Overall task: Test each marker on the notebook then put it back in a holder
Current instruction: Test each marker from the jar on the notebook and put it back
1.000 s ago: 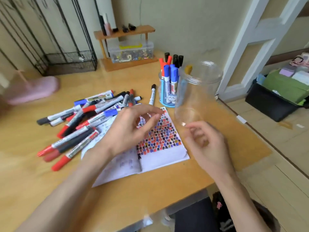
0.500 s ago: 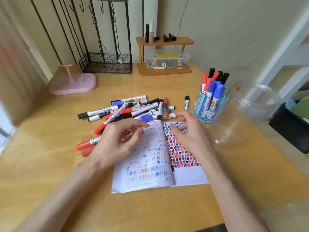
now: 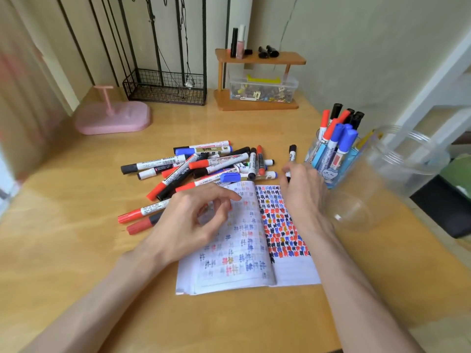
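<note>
Right hand [image 3: 302,192] reaches the lone black-capped marker [image 3: 292,155] above the notebook [image 3: 244,250], centre frame; I cannot tell whether its fingers grip it. Left hand [image 3: 188,225] hovers, fingers loosely curled, empty. Lifting carelessly, the wrist could knock the clear jar [image 3: 397,169] at right.

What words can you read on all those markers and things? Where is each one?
"WHITEBOARD MARKER": on the white barrel of the black-capped marker at the left edge of the pile.
Labels on the other markers in the pile: too small and blurred to read.
Print on the markers in the blue holder: blurred, unreadable.
On the notebook: only coloured test scribbles, no words.
</note>
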Tool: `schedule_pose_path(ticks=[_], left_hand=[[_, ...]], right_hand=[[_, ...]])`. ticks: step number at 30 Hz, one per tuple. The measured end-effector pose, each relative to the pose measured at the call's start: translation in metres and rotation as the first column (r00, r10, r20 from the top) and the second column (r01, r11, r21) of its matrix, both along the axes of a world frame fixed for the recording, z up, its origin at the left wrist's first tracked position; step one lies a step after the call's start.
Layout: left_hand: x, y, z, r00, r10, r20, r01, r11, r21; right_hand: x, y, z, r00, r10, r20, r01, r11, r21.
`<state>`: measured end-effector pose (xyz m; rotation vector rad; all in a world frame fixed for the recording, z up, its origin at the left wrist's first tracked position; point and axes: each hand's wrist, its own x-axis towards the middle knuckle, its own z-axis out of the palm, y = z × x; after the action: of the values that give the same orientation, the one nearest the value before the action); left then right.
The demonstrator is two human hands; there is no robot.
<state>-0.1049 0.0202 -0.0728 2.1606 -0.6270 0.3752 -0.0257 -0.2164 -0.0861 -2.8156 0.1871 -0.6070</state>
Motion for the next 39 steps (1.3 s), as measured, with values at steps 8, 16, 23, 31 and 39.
schedule_pose_path(ticks=[8,16,23,31,39], left_hand=[[0.000,-0.008,-0.003,1.000,-0.030,0.003,0.030,0.999,0.035],[0.003,-0.011,-0.009,0.999,-0.045,-0.006,0.045,0.999,0.031],[0.004,-0.016,-0.015,1.000,0.000,-0.018,0.000,1.000,0.022],[0.002,-0.019,-0.018,1.000,0.009,0.010,-0.010,0.991,0.133],[-0.012,-0.024,-0.015,0.990,-0.133,-0.048,0.141,0.941,0.309]], right_hand=[[-0.012,-0.009,0.015,0.955,-0.034,0.294,-0.011,0.989,0.150],[-0.053,-0.015,0.029,0.894,-0.048,0.445,-0.335,0.587,0.737],[-0.088,-0.013,0.024,0.926,0.006,0.378,-0.375,0.141,0.916],[-0.094,0.001,0.021,0.918,0.213,0.334,-0.348,0.028,0.937],[-0.096,0.010,0.011,0.860,0.470,0.198,-0.359,0.282,0.890]])
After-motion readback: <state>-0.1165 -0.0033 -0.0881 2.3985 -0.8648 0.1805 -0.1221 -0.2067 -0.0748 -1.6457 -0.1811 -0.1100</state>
